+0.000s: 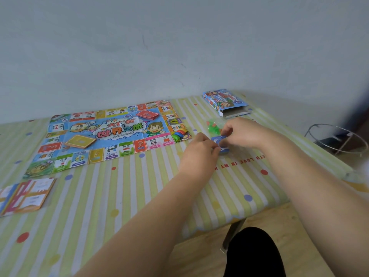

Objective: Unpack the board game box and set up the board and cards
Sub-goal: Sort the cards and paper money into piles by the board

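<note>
Pinching a small blue card pack (219, 141), left hand (199, 149) and right hand (240, 132) share the grip. It looks light and probably slick; the edges seem the surest hold.

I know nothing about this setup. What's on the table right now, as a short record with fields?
board: board unfolded flat on the striped tablecloth
card piles: red pile and yellow pile, both on the board
tokens: coloured pieces at the board's right edge
box: box open, far right of the table
grips: left hand and right hand both pinch a small blue pack
behind hands: green pieces
near left: printed sheets
</note>
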{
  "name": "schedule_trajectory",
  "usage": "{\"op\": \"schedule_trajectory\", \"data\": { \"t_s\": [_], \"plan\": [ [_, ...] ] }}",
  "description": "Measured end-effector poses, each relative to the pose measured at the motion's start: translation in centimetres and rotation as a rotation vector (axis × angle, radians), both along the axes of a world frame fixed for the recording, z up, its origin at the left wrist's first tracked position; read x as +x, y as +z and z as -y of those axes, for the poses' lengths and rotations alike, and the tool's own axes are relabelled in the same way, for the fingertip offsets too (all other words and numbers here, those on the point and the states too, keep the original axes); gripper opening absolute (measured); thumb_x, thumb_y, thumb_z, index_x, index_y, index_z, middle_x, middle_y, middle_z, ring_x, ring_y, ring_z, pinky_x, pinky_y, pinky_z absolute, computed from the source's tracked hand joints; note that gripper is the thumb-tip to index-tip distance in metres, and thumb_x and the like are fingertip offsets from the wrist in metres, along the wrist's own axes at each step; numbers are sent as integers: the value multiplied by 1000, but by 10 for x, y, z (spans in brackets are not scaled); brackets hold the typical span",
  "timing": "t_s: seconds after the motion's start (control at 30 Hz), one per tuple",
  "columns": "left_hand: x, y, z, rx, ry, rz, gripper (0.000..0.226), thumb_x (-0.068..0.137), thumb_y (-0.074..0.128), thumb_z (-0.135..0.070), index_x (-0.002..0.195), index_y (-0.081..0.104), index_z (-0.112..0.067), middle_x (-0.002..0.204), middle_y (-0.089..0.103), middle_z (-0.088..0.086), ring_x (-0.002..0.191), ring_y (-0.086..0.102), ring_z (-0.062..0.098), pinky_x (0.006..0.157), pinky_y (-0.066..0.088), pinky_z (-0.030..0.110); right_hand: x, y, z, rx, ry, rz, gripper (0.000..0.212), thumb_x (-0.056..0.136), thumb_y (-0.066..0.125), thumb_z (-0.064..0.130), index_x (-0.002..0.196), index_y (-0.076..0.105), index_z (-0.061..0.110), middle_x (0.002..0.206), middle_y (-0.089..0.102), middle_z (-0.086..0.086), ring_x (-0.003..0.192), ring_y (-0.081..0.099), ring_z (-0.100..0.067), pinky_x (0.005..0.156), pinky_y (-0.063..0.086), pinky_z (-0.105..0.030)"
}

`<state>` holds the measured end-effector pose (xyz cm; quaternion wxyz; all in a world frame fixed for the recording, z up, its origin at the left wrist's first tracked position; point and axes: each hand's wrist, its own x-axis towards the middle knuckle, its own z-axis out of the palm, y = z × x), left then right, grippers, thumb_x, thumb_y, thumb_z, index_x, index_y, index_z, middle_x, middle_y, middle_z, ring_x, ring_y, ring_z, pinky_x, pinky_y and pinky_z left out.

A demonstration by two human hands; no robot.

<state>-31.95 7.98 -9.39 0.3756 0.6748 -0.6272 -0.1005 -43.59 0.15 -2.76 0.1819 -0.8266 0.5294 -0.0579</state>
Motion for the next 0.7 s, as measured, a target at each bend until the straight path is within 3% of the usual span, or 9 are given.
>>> {"op": "schedule_trajectory", "data": {
  "t_s": [0.1, 0.17, 0.3, 0.43, 0.53, 0.63, 0.7],
  "plan": [
    [0, -1, 0, -12, -1, 53, 25, 97, 53, -23, 105, 73, -11, 110, 55, 5, 92, 58, 22, 73, 38, 24, 4, 4, 2, 27, 25, -83, 28, 79, 75, 31, 103, 74, 16, 100, 70, -4, 94, 64, -21, 78, 50, -31],
    [-1, -2, 0, -28, 0, 90, 26, 98, 51, -22, 103, 73, -8, 110, 55, 8, 92, 58, 25, 72, 36, 24, 7, 4, 4, 22, 50, -158, 28, 78, 74, 32, 101, 75, 17, 97, 71, -4, 89, 64, -21, 71, 49, -30],
    [-3, -1, 0, -16, 10, 156, 30, 100, 45, -23, 106, 70, -6, 114, 52, 9, 94, 57, 27, 72, 34, 26, 10, 3, 6, 19, 60, -203, 23, 77, 72, 25, 98, 76, 15, 98, 71, -9, 92, 66, -25, 69, 48, -30],
    [-2, -2, 0, -23, 18, 155, 31, 100, 46, -24, 106, 70, -6, 114, 51, 10, 94, 56, 27, 71, 34, 26, 10, 3, 7, 44, 65, -174, 17, 78, 73, 24, 92, 76, 16, 94, 70, -9, 88, 65, -24, 61, 42, -28],
    [-3, -3, 0, -36, 29, 137, 30, 100, 46, -23, 104, 71, -7, 113, 52, 9, 94, 56, 26, 72, 31, 24, 6, 3, 7, 63, 55, -99, 4, 78, 73, 20, 82, 72, 20, 92, 70, -5, 84, 62, -21, 64, 43, -29],
    [-4, -3, 1, -77, 31, 102, 27, 98, 49, -18, 98, 73, -5, 108, 54, 11, 89, 57, 28, 70, 31, 23, 1, 2, 5, 66, 32, 36, 14, 82, 66, 10, 85, 67, 24, 96, 68, 0, 92, 62, -19, 74, 47, -31],
    [-4, -5, 2, -98, 38, 97, 26, 97, 51, -16, 94, 73, -4, 105, 55, 13, 86, 57, 29, 69, 32, 24, 0, 0, 5, 60, 23, 97, 15, 85, 62, 10, 85, 65, 25, 96, 67, 2, 92, 61, -18, 73, 46, -30]
  ]
}}
